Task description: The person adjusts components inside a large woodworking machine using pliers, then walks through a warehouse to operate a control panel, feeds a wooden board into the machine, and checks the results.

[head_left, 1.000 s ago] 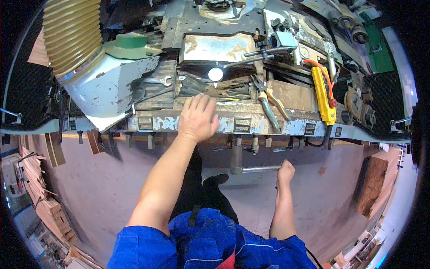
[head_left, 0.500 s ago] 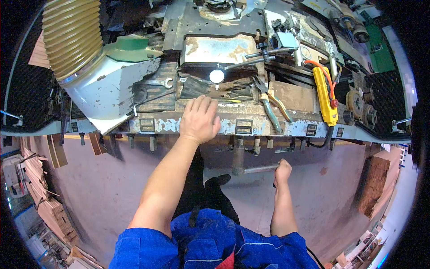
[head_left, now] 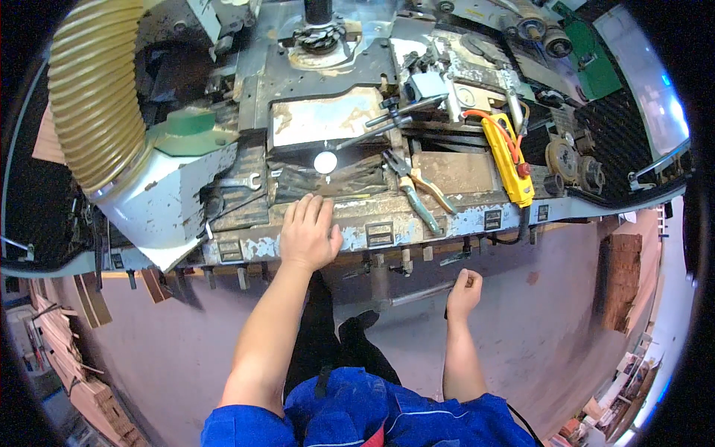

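My left hand (head_left: 310,237) lies palm down, fingers outstretched, on the front edge of a worn woodworking machine (head_left: 328,223). Nothing is in it. Lower and to the right, my right hand (head_left: 463,295) is closed round the end of a metal crank handle (head_left: 421,295), whose bar runs leftward below the machine's edge. A bit of black grip shows under my fist. Just beyond my left hand is a round white dial gauge (head_left: 325,162) on a jointed rod stand (head_left: 372,132). Pliers with teal-and-tan handles (head_left: 418,197) rest right of it.
A combination wrench (head_left: 240,181) lies left of the gauge. A ribbed hose (head_left: 97,97) enters a grey hood (head_left: 160,208). A yellow control pendant (head_left: 509,160) with a red button sits at the right. Above is a cutter head (head_left: 319,37). Wood stacks (head_left: 622,283) stand on the floor.
The view has shifted, so the machine sits lower and farther left. My left hand stays on the edge. The crank bar now slants up toward my right hand, which still grips it.
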`<act>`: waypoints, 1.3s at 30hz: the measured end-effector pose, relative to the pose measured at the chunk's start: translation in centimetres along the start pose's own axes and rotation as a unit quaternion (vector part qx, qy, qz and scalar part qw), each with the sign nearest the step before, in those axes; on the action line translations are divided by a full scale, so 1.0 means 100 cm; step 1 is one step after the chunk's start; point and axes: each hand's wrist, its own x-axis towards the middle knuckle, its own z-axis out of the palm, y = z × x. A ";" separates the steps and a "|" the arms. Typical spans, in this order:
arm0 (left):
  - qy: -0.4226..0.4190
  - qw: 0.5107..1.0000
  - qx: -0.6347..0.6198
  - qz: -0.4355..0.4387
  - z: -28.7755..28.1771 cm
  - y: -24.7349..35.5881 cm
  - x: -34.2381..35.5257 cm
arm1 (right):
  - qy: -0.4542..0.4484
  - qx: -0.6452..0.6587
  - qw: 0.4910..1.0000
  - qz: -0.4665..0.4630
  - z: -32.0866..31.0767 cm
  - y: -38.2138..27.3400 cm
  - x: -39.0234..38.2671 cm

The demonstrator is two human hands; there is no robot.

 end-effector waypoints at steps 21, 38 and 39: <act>-0.003 0.999 -0.042 0.014 -0.004 0.001 0.007 | 0.009 -0.202 0.927 -0.317 0.087 -0.145 0.137; -0.145 0.932 -0.256 -0.213 -0.058 -0.059 0.151 | -0.021 -0.233 0.926 -0.296 0.091 -0.151 0.138; -0.151 0.917 -0.275 -0.247 -0.056 -0.062 0.151 | -0.014 -0.236 0.919 -0.317 0.090 -0.144 0.142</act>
